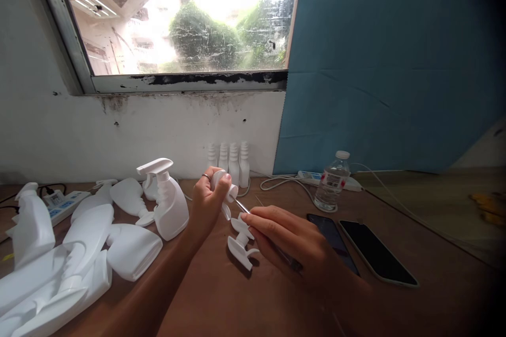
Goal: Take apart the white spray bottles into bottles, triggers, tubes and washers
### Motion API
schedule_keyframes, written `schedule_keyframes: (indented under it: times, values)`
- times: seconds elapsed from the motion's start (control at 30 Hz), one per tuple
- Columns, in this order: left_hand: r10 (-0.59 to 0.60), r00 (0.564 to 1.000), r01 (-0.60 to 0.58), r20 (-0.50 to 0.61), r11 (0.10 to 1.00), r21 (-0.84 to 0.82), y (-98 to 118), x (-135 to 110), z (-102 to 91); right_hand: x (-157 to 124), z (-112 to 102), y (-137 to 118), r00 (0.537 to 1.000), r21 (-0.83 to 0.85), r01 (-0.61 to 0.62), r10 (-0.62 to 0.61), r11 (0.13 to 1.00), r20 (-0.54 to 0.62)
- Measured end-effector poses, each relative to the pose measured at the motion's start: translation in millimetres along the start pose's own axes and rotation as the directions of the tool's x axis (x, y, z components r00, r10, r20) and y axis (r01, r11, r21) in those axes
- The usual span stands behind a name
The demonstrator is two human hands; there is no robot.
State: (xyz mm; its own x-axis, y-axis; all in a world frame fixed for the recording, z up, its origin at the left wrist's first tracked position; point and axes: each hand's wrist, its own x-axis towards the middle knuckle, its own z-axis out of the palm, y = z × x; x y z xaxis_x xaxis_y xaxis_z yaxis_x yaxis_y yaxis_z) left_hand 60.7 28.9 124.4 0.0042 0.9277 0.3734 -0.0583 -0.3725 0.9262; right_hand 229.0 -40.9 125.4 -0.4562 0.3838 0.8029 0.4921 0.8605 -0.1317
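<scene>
My left hand (206, 201) is closed around a white spray trigger head (231, 192), its round collar turned toward my right. In my right hand (290, 237) is a slim metal tool (242, 206), gripped like a pen. Its tip is at the collar's opening; how far it reaches inside is hidden. Below my hands another white trigger head (238, 254) lies on the brown table (209, 300), with a further white piece partly behind my right fingers. Left of my left hand an upright white spray bottle (172, 210) carries its own trigger head.
Several white spray bottles (134, 250) lie piled at the left, near a power strip (69, 205). Slim white bottles (244, 163) line the wall. At the right are a water bottle (332, 184), another power strip (351, 183), cables and two phones (377, 253).
</scene>
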Motion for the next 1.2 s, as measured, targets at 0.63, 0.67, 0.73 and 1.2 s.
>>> schedule_keyframes:
  times: [0.63, 0.67, 0.73, 1.2]
  values:
    - [-0.178, 0.969, 0.207, 0.172, 0.964, -0.168, 8, -2, -2.5, 7, -12, 8, 0.947, 0.402, -0.292, 0.322, 0.868, -0.009]
    - [-0.180, 0.968, 0.209, 0.173, 0.964, -0.166, 8, -2, -2.3, 8, -13, 8, 0.935, 0.424, -0.322, 0.354, 0.847, 0.003]
    - [-0.184, 0.967, 0.213, 0.175, 0.963, -0.166, 8, -2, -1.8, 10, -14, 8, 0.900, 0.469, -0.398, 0.435, 0.788, 0.034]
    - [-0.188, 0.972, 0.223, 0.139, 0.923, -0.313, 6, -5, 2.5, 3, -3, -2, 0.960, 0.389, -0.242, 0.278, 0.889, -0.037]
